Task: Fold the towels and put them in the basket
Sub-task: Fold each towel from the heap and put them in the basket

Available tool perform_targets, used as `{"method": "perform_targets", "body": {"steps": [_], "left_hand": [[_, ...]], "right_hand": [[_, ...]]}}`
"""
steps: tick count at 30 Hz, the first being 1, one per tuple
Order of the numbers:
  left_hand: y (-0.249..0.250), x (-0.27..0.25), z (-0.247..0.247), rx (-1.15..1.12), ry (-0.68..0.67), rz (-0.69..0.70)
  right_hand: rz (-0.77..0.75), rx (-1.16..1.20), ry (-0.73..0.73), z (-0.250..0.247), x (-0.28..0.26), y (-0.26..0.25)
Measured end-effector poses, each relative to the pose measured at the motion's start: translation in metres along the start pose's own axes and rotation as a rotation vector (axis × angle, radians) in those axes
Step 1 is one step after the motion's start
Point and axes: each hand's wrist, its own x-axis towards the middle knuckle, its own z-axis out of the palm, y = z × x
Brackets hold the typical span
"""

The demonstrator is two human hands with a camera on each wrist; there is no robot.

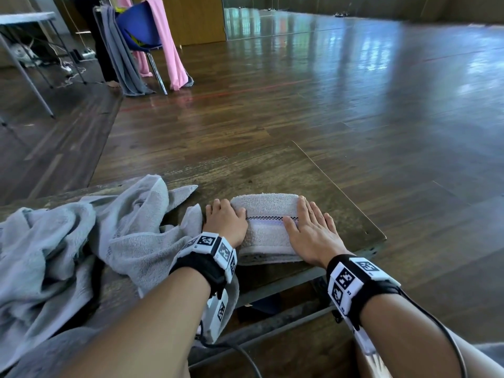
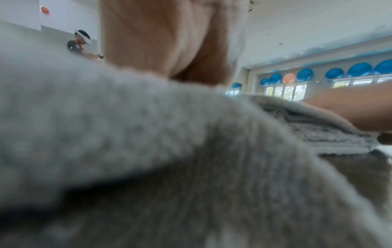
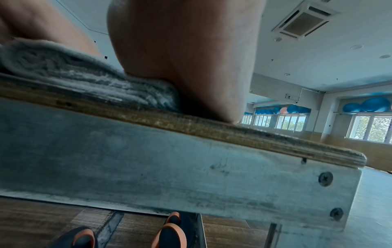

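A folded grey towel (image 1: 268, 227) with a checked stripe lies on the wooden table (image 1: 272, 170) near its front right corner. My left hand (image 1: 226, 219) rests on the towel's left edge with its fingers lying over it. Flat on the towel's right side, with straight fingers, presses my right hand (image 1: 313, 230). The towel's layered edge (image 3: 84, 80) shows in the right wrist view under my palm (image 3: 186, 58). A heap of unfolded grey towels (image 1: 68, 241) lies left of my left hand and fills the left wrist view (image 2: 127, 134). No basket is in view.
The table's right edge (image 1: 341, 186) and front metal rail (image 3: 169, 159) are close to the folded towel. A blue chair (image 1: 139, 28) draped with pink and grey cloth stands far left on the wooden floor. Another person (image 2: 78, 43) stands far off. My shoes (image 3: 169, 234) are under the table.
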Motion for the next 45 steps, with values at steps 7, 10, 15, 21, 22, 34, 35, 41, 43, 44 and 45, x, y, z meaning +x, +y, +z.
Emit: {"method": "perform_targets", "body": {"steps": [7,10,15,21,22,34,35,41,43,44,45], "left_hand": [[0.004,-0.023,-0.01,-0.155,0.101,0.038],[0.008,-0.032,-0.021,-0.427,0.083,0.039],[0.021,-0.052,-0.075,-0.661,0.068,0.128],[0.004,-0.088,-0.175,-0.771,0.06,0.145],[-0.001,-0.096,-0.192,-0.793,0.08,0.138],[-0.153,-0.258,-0.338,-0.922,0.529,0.022],[-0.173,-0.273,-0.341,-0.917,0.563,-0.012],[-0.298,-0.36,-0.333,-0.925,0.692,-0.281],[-0.338,-0.38,-0.319,-0.932,0.682,-0.387],[-0.357,-0.388,-0.31,-0.907,0.658,-0.442],[-0.374,-0.394,-0.3,-0.885,0.63,-0.492]], "right_hand": [[-0.009,0.011,-0.003,0.001,0.002,-0.003],[-0.002,0.118,0.03,-0.002,0.0,-0.012],[0.026,0.548,0.124,-0.027,-0.004,-0.047],[-0.192,1.054,-0.014,-0.057,-0.035,-0.102],[-0.246,1.073,-0.058,-0.064,-0.043,-0.116],[-0.669,0.903,-0.265,-0.086,-0.16,-0.354],[-0.69,0.86,-0.309,-0.073,-0.172,-0.373],[-0.756,0.562,-0.528,0.031,-0.237,-0.459],[-0.745,0.47,-0.594,0.074,-0.252,-0.472],[-0.733,0.422,-0.617,0.096,-0.257,-0.477],[-0.708,0.38,-0.637,0.119,-0.26,-0.48]]}}
